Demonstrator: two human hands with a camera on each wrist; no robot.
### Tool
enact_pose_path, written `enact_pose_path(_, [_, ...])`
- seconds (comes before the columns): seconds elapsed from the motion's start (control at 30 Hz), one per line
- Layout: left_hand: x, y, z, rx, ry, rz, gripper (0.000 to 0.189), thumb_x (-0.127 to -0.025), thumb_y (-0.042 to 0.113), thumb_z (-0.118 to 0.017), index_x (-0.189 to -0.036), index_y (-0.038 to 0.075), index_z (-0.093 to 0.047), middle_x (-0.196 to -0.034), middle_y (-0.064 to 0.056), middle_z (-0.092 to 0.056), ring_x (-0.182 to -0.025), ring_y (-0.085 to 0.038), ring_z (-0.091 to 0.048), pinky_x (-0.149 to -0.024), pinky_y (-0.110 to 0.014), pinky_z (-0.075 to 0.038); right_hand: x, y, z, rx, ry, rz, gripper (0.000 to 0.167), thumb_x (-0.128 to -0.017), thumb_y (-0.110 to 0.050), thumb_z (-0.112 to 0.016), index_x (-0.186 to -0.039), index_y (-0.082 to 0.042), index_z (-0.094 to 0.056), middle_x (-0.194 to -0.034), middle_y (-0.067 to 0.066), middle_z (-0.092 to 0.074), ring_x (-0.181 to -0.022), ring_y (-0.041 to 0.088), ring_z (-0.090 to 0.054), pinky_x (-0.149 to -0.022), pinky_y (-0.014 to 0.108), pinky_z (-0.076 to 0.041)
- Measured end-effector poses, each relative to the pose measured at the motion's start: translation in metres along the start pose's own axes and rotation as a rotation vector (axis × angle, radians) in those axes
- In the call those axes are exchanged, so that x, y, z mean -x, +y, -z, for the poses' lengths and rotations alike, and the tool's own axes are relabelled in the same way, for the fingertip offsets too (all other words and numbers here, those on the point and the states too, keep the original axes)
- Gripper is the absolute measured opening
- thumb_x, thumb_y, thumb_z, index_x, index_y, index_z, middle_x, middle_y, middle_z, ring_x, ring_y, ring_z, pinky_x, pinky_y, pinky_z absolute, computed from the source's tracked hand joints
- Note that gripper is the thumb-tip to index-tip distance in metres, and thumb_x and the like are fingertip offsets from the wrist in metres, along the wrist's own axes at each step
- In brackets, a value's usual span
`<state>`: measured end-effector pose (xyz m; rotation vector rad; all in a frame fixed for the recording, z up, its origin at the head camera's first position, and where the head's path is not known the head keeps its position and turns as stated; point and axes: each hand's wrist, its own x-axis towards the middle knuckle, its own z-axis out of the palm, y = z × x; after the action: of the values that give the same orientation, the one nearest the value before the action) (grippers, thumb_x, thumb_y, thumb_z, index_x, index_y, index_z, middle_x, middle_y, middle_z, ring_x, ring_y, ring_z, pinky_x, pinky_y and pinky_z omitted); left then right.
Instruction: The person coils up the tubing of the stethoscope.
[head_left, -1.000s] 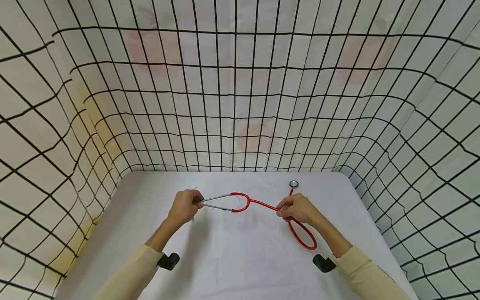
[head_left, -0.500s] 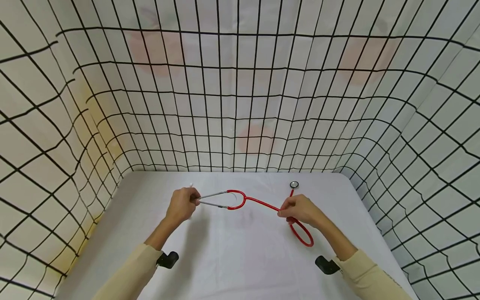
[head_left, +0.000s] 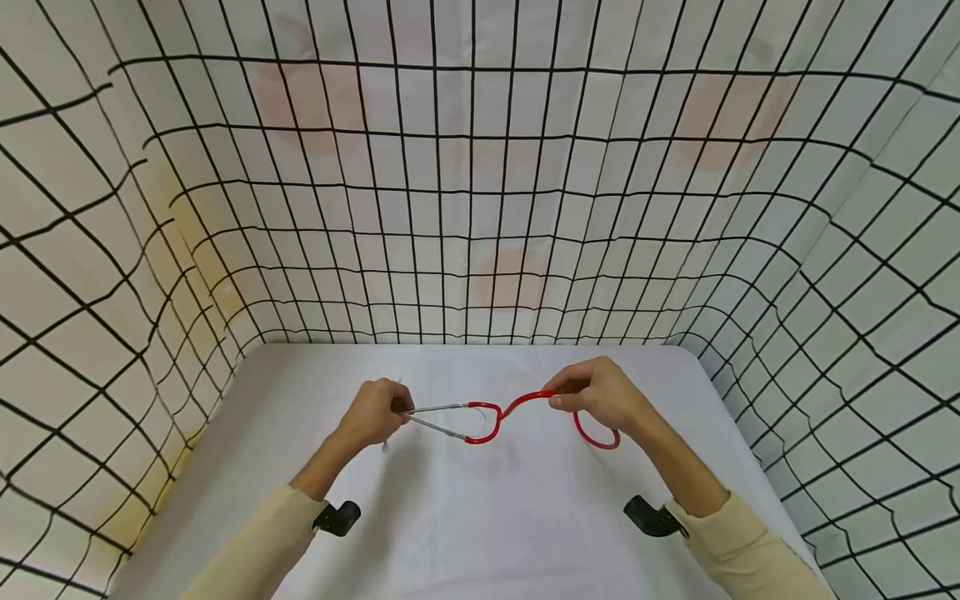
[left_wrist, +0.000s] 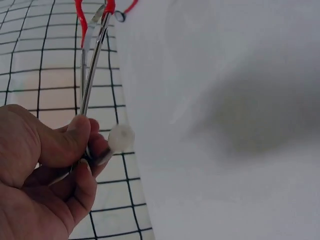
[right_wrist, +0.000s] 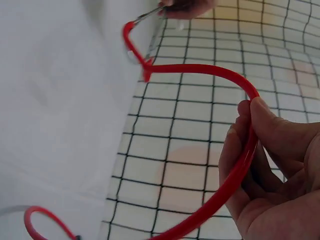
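Two cream sleeves (head_left: 251, 542) come in at the near side, each with a small black device (head_left: 337, 518) at the wrist. The left hand (head_left: 375, 412) pinches the metal ear tubes (left_wrist: 92, 75) of a stethoscope (head_left: 499, 417) together, a pale earpiece (left_wrist: 121, 138) jutting out beside its fingers. The right hand (head_left: 603, 396) grips the red tube (right_wrist: 200, 69) between thumb and fingertips. The stethoscope stretches between both hands above the white tabletop (head_left: 480, 508); whether the loop (head_left: 600, 447) beside the right hand touches it, I cannot tell. Beyond rises a black net (head_left: 470, 191), a pale wall (head_left: 491, 162) showing through.
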<state>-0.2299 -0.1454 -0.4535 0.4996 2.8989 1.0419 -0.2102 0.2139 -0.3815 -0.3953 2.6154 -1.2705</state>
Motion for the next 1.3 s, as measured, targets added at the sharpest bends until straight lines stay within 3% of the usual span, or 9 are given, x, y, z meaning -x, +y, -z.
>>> enact_pose_path(0.2, [-0.001,0.016,0.001,0.031,-0.097,-0.067,0.014,-0.080,-0.009,-0.072,-0.076,0.004,-0.071,-0.066,0.001,-0.067,-0.061,-0.009,-0.056,-0.058,-0.025,-0.048,-0.007,-0.020,-0.003,-0.044,-0.051,0.079,0.013,-0.085,-0.015,-0.080,-0.098,-0.011,-0.081,-0.088,0.003,-0.076,-0.085,0.021,-0.067,-0.075,0.037,-0.053])
enact_pose_path(0.47, [0.001,0.028,0.004,0.079,-0.189,-0.133,0.016,-0.081,-0.011,-0.072,-0.076,0.004,-0.071,-0.066,0.000,-0.065,-0.057,-0.009,-0.056,-0.054,-0.023,-0.047,-0.015,-0.030,-0.006,-0.114,-0.077,0.087,0.015,-0.086,-0.014,-0.079,-0.100,-0.010,-0.081,-0.092,0.004,-0.078,-0.089,0.021,-0.069,-0.080,0.043,-0.056])
enact_pose_path(0.7, [0.003,0.051,0.009,0.141,-0.335,-0.195,0.020,-0.084,-0.010,-0.071,-0.077,0.008,-0.068,-0.069,0.001,-0.062,-0.061,-0.008,-0.056,-0.056,-0.024,-0.048,-0.020,-0.032,-0.009,-0.175,-0.114,0.099,0.017,-0.088,-0.012,-0.077,-0.103,-0.008,-0.080,-0.097,0.005,-0.077,-0.092,0.022,-0.068,-0.082,0.040,-0.057])
enact_pose_path(0.93, [0.004,0.071,0.014,0.230,-0.437,-0.239,0.016,-0.087,-0.008,-0.071,-0.080,0.007,-0.067,-0.070,-0.002,-0.063,-0.064,-0.009,-0.056,-0.058,-0.025,-0.050,-0.028,-0.032,-0.020,-0.266,-0.151,0.077,0.019,-0.088,-0.012,-0.076,-0.106,-0.006,-0.079,-0.099,0.007,-0.077,-0.090,0.022,-0.071,-0.087,0.038,-0.057])
enact_pose_path(1.03, [0.003,0.077,0.015,0.251,-0.457,-0.250,0.015,-0.088,-0.006,-0.070,-0.081,0.007,-0.068,-0.072,-0.003,-0.064,-0.064,-0.010,-0.057,-0.059,-0.025,-0.051,-0.033,-0.031,-0.027,-0.271,-0.165,0.066,0.019,-0.088,-0.013,-0.076,-0.106,-0.007,-0.080,-0.098,0.006,-0.077,-0.089,0.022,-0.071,-0.086,0.037,-0.056])
enact_pose_path(1.3, [-0.001,0.087,0.018,0.268,-0.437,-0.267,0.017,-0.089,-0.004,-0.070,-0.081,0.010,-0.068,-0.073,0.003,-0.063,-0.064,-0.009,-0.058,-0.061,-0.026,-0.052,-0.043,-0.028,-0.046,-0.322,-0.174,0.046,0.019,-0.091,-0.009,-0.072,-0.107,-0.003,-0.078,-0.097,0.003,-0.076,-0.092,0.023,-0.070,-0.086,0.036,-0.057])
